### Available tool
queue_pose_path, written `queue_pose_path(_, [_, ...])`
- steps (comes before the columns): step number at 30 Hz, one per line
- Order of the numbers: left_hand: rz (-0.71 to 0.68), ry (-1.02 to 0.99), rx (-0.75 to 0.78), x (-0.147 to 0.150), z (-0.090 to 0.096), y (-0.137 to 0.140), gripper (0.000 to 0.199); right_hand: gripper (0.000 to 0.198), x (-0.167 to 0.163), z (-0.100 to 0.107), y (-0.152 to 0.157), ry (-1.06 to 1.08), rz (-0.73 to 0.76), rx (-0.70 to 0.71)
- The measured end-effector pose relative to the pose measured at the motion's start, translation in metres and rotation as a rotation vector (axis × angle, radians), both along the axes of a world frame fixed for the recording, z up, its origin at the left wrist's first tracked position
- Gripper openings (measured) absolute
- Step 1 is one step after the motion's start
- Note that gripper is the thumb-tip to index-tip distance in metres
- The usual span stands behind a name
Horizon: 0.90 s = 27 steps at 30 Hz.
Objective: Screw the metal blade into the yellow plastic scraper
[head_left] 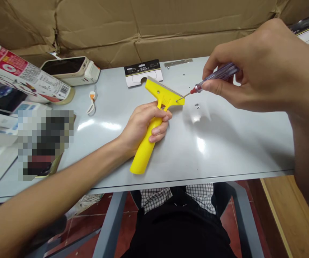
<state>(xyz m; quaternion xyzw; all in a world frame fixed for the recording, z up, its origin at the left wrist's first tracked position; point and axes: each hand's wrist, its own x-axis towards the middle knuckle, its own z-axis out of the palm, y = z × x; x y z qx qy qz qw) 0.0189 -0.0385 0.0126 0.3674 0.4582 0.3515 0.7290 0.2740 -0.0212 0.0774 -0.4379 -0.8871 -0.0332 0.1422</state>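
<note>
The left hand (pixel 145 123) held a yellow scraper (pixel 165 96) over the table (pixel 240 143), fingers clamped round it; the right hand (pixel 256 68) pinched a screwdriver (pixel 216 76), tip at a screw (pixel 176 101)

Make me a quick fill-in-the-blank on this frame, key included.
1. The left hand grips the scraper by its ____.
2. The scraper's body is coloured ____.
3. The right hand holds a ____, its tip at a screw.
4. Of the two screws visible on the scraper, that one is on the picture's ____.

Missing words: handle; yellow; screwdriver; right.
</note>
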Motion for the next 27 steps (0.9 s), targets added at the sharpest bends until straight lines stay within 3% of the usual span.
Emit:
queue_pose_path(3, [0.001, -0.013, 0.004, 0.000, -0.001, 0.000, 0.017, 0.041, 0.002, 0.000, 0.001, -0.005, -0.001, 0.008])
queue_pose_path(6, [0.001, -0.016, 0.009, 0.000, -0.001, 0.000, 0.017, 0.028, 0.006, 0.000, 0.002, -0.013, 0.002, -0.013])
queue_pose_path(13, [-0.046, -0.027, 0.002, -0.004, -0.003, 0.001, 0.016, 0.032, 0.010, -0.014, 0.008, -0.152, -0.031, -0.264])
queue_pose_path(17, [-0.039, -0.051, 0.044, -0.003, -0.004, 0.001, 0.016, 0.026, 0.012, -0.015, 0.015, -0.177, -0.026, -0.302])
queue_pose_path(22, [-0.008, -0.055, 0.051, -0.002, -0.006, 0.000, 0.018, 0.024, 0.024, -0.012, 0.030, -0.136, -0.080, -0.352])
queue_pose_path(27, [0.023, -0.068, 0.011, -0.001, -0.004, 0.002, 0.029, 0.024, 0.038, -0.025, 0.049, -0.125, -0.183, -0.426])
